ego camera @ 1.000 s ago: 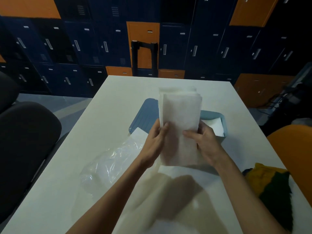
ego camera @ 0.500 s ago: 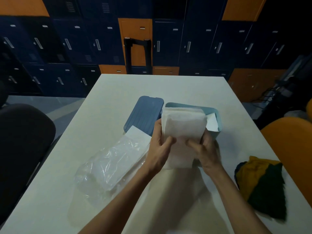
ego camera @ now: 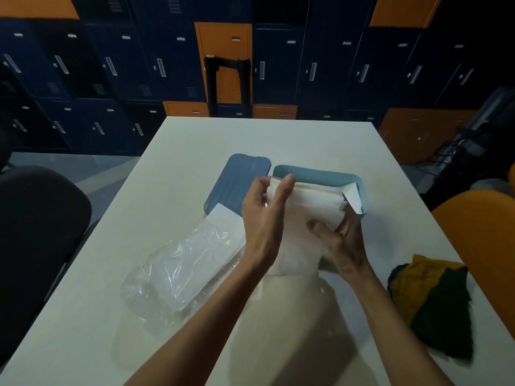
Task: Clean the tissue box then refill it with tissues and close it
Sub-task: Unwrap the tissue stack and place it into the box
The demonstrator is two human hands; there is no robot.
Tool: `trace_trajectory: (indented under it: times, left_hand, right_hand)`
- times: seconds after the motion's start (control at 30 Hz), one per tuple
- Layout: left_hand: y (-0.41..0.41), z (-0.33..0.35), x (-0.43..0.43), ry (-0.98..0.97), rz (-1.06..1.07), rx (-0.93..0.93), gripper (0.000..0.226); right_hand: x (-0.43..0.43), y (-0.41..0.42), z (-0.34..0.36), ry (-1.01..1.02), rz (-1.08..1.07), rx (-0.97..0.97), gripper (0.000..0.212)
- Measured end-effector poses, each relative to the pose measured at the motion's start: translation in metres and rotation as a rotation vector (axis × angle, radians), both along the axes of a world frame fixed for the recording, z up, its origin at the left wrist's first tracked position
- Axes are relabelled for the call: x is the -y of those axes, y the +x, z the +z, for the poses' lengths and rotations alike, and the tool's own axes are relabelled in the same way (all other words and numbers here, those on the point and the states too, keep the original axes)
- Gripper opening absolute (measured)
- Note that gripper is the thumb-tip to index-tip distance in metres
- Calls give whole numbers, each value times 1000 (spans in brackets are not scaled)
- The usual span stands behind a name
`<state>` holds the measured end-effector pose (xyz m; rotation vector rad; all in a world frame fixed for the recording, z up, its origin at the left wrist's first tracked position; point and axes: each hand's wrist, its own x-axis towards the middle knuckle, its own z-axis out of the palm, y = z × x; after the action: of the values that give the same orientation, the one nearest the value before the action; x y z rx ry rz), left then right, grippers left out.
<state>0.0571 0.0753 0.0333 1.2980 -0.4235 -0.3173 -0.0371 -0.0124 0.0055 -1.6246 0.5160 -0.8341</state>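
The left hand and right hand grip the tissue stack by its sides, far end over the open tissue box. Judged light, soft, prone to buckling: best held near both ends

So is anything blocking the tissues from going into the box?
No, nothing I can see. The lid lies on the table left of the box, so the top is open. The left hand and right hand hold the tissues at its opening. One white sheet leans inside the box's right end.
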Motion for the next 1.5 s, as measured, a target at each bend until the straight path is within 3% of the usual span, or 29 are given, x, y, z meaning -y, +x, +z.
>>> trace_trajectory:
  times: [0.13,0.3,0.43,0.53,0.7,0.87,1.0,1.07,1.2,1.33,1.5]
  left_hand:
    - [1,1,-1,7,-20,23,12]
    - [15,-16,-19,106,-399,134,66]
    - [27,-39,-29,389,-522,262,56]
    - [35,-41,-34,394,-501,146,42]
    - [53,-21,-30,146,-296,-163,30]
    - [51,2,3,322,-255,-194,59]
    - [54,20,21,405,-341,-161,44]
    - [63,30,24,383,-400,-221,34]
    - [83,34,41,478,-363,-159,60]
    - [92,29,60,676,-298,93,69]
    - [93,11,72,952,-274,548,53]
  right_hand:
    - [-1,4,4,14,14,14,39]
    - [5,5,7,203,-61,-2,28]
    - [18,1,17,467,-56,144,28]
    - [34,-11,21,528,-65,141,26]
    - [59,-31,24,486,-69,4,24]
    - [65,-26,33,529,-63,-85,17]
    - [72,-24,41,538,-30,-207,22]
    - [81,-22,46,516,-88,-250,23]
    - [99,-13,56,365,-246,-314,14]
    - [115,-1,50,28,-371,-567,24]
    - [113,8,39,-244,-391,-926,26]
